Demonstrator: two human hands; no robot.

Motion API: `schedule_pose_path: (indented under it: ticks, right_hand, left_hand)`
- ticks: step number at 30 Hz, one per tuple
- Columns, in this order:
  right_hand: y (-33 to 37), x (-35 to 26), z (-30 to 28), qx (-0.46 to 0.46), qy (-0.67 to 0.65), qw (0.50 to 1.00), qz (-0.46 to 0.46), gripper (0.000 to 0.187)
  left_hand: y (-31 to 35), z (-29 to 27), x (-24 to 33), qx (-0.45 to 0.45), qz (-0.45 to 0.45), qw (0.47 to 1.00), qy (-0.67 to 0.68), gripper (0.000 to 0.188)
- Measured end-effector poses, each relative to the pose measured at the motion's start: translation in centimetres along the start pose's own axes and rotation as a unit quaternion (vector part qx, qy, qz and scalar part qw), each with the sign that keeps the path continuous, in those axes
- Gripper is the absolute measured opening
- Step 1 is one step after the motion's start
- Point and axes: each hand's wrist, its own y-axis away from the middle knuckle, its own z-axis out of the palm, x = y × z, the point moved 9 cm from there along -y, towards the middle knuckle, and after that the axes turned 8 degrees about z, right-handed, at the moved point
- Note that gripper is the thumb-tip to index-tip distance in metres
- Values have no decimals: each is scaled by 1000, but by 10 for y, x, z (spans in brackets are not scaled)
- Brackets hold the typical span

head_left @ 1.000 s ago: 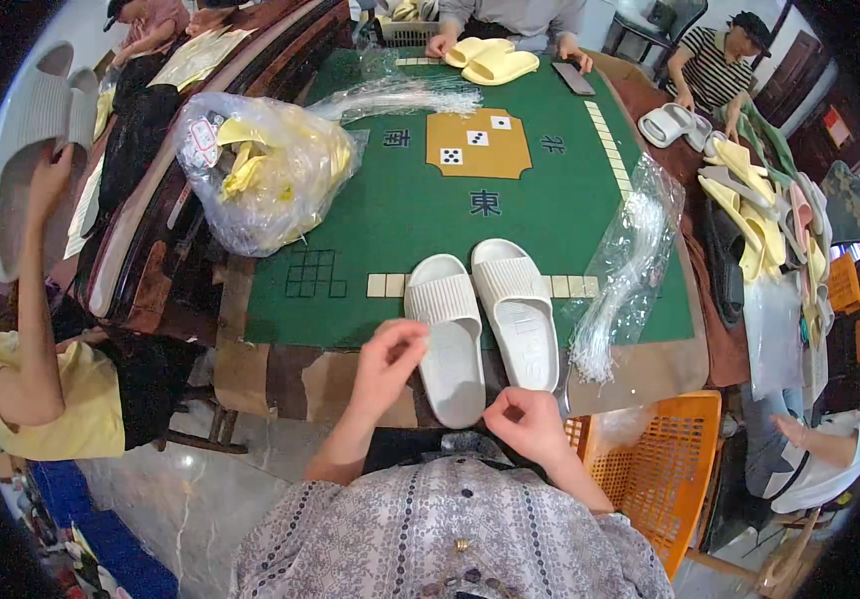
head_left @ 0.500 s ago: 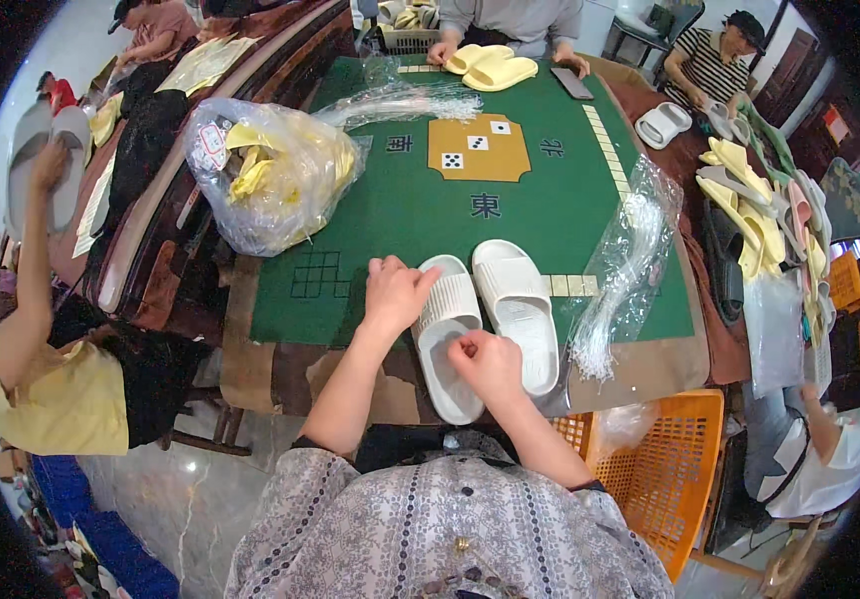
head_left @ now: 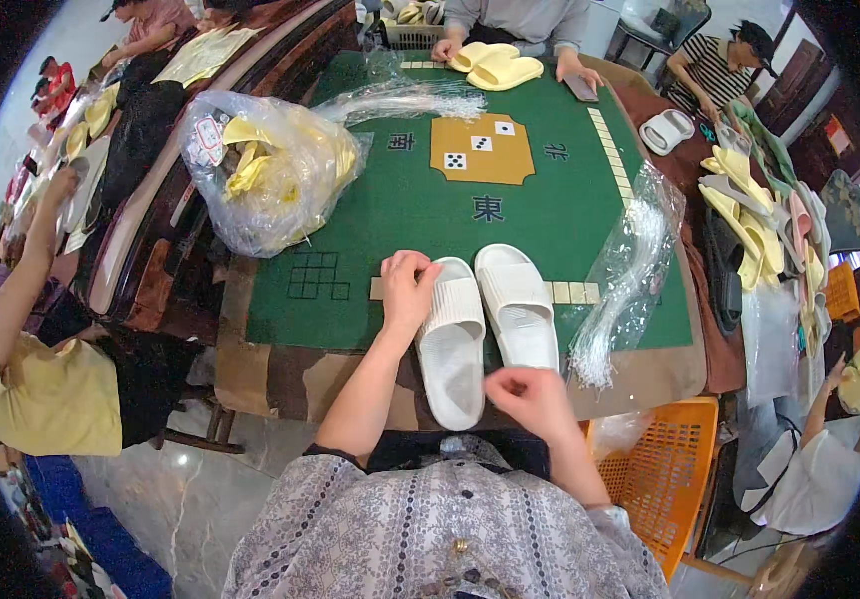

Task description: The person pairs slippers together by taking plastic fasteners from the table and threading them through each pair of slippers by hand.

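A pair of white slide slippers lies side by side before me, toes away. My left hand is closed at the outer toe side of the left slipper, its fingertips bent together against the strap's edge; whatever they pinch is hidden. My right hand is curled in a pinch over the heel end of the right slipper; I cannot make out anything between its fingers. A clear bag of thin white plastic strands lies to the right of the pair.
A clear bag with yellow pieces stands left on the green table mat. More strands lie beyond it. Across sits a person with yellow slippers. An orange basket is below right; several slippers are piled farther right.
My right hand has moved back and right, from over the left slipper to the right slipper's heel. My left hand's fingers have curled in. The person across has lifted the phone.
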Motion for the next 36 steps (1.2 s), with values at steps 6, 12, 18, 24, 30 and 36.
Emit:
schedule_pose_path:
  ticks: [6, 12, 18, 24, 30, 36]
  right_hand:
    - [68, 51, -100, 76, -75, 989, 98, 10]
    - [93, 76, -145, 283, -193, 936, 76, 2]
    - [53, 61, -107, 280, -596, 744, -111, 19]
    - [8, 43, -78, 170, -266, 948, 25, 14]
    - [-16, 30, -51, 171, 33, 983, 52, 22]
    - [-52, 7, -49, 238, 151, 959, 25, 26]
  left_hand:
    - [0, -6, 9, 13, 10, 999, -28, 16]
    - [3, -8, 8, 24, 17, 999, -29, 16]
    - [2, -8, 10, 20, 3, 999, -32, 15]
    - [-1, -4, 9, 4, -31, 995, 91, 14]
    - [-14, 0, 20, 47, -111, 948, 294, 13]
    - [-40, 35, 57, -48, -19, 989, 137, 22]
